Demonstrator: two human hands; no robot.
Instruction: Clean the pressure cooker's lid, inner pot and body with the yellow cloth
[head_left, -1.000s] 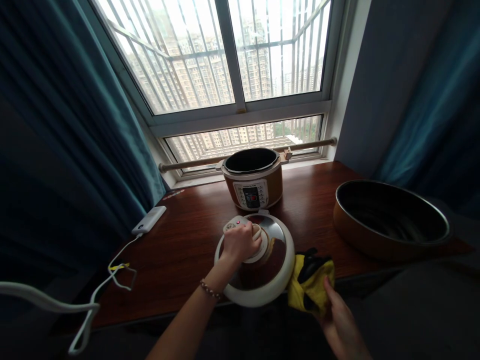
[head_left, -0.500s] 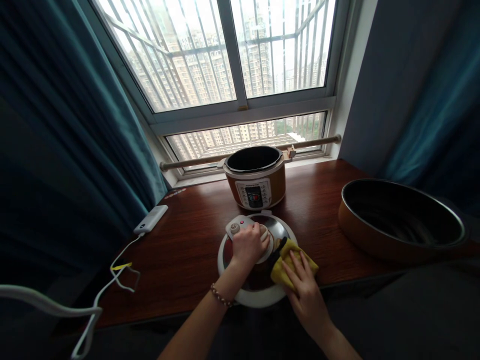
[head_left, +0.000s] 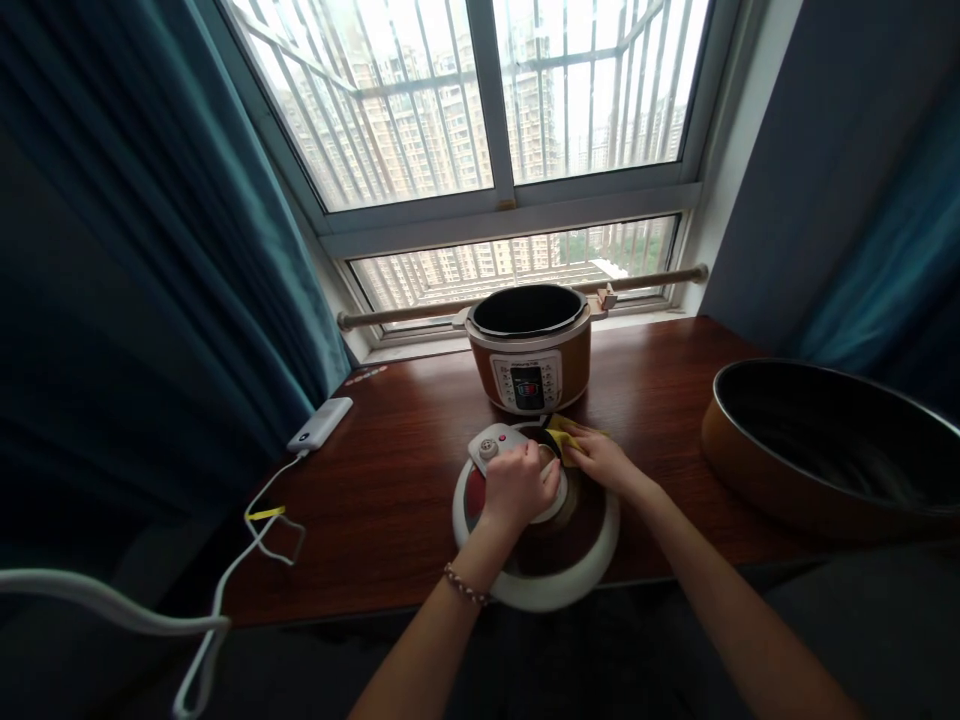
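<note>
A round pressure cooker lid (head_left: 540,594) with a white rim and dark reddish top lies at the table's front edge. My left hand (head_left: 519,487) is closed around the handle in its middle. My right hand (head_left: 600,459) presses a yellow cloth (head_left: 564,440) onto the lid's far right edge, fingers bent over it; part of the cloth is hidden under them. Just behind the lid stands the brown and white electric pressure cooker (head_left: 530,355), uncovered, its button panel facing me.
At the right sits a large brown pot (head_left: 780,478) with a dark inside. A white power bank (head_left: 320,424) with a white cable (head_left: 223,590) lies at the left of the wooden table (head_left: 390,480). Behind are a barred window (head_left: 390,100) and blue curtains (head_left: 247,200).
My right hand has slid the yellow cloth from the lid's near right side to its far right edge. My left hand stays on the handle. The whole view has shifted slightly.
</note>
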